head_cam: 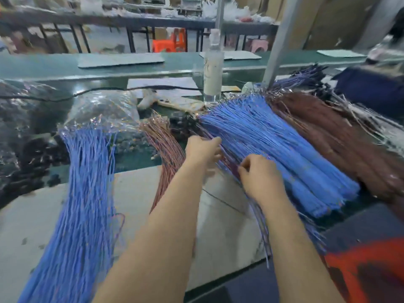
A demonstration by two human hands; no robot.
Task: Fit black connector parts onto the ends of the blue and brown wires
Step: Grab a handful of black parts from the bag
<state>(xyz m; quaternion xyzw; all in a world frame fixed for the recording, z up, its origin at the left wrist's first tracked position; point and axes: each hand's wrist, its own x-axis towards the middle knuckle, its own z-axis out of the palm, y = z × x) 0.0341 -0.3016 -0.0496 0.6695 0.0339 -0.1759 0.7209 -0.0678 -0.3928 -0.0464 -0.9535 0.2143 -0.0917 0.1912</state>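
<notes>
Several black connector parts [37, 158] lie in a clear bag [98, 106] at the far left of the counter [135, 162]. Beside them a blue wire bundle [87, 193] hangs over the near edge, then a thin pinkish-brown bundle [168, 149]. The left hand [203, 149] curls its fingers against the edge of the large blue bundle [284, 149]; blur hides whether it grips a wire. The right hand [260, 178] pinches thin strands [264, 237] that trail under its wrist. Dark brown wires [338, 138] lie farthest right.
</notes>
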